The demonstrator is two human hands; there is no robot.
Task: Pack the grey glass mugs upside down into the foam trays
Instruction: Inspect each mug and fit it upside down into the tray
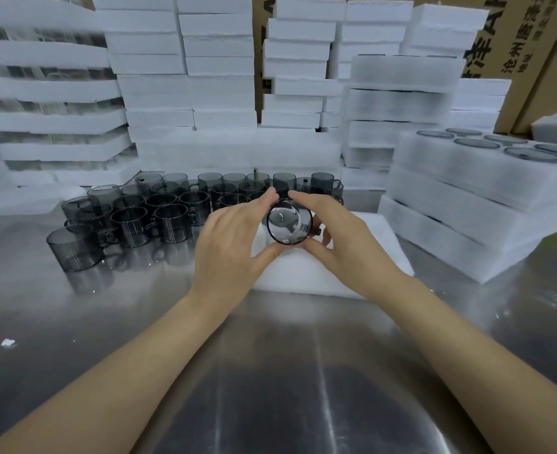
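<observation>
A grey glass mug point(289, 222) sits bottom-up over a white foam tray point(362, 257) in the middle of the steel table, its round base facing me. My left hand point(234, 237) grips its left side with thumb and fingers. From the other side my right hand point(339, 237) holds it, fingers curled over the top and under the rim. Whether the mug rests in a tray pocket I cannot tell. Several more grey mugs point(159, 211) stand clustered behind and to the left.
A stack of filled foam trays point(467, 204) stands at the right, mug bases point(529, 154) showing on top. Tall piles of white foam trays point(185, 77) line the back, with cardboard boxes point(532, 44) behind. The steel table point(270, 371) reaches to the near edge.
</observation>
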